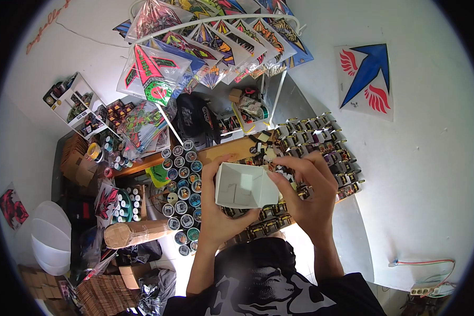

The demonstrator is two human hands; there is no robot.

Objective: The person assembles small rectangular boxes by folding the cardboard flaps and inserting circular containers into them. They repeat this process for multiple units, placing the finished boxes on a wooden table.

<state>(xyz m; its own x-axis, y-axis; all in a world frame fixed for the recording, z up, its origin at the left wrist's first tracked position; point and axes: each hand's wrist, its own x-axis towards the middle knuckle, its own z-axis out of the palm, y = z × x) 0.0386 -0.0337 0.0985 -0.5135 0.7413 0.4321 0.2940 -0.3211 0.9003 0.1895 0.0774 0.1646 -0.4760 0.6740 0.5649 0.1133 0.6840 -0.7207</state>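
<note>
In front of my chest I hold a small white cardboard box (239, 196) with its open end facing me; its inside walls and bottom folds show, and I see nothing in it. My left hand (211, 217) wraps round the left side and underside of the box, thumb along the lower edge. On the other side, my right hand (312, 196) has its thumb and forefinger bent in at the upper right corner, by a flap. Its other fingers are curled. Behind my hands, rows of small dark boxes with yellow edges (313, 150) cover the table.
Round labelled tubs (183, 192) stand in rows on the left. Beyond the table, a white rack (216, 22) holds kite-shaped prints in clear sleeves. A brown wrapped roll (137, 234) and flat cardboard stacks (105, 295) lie lower left. A power strip (425, 290) is lower right.
</note>
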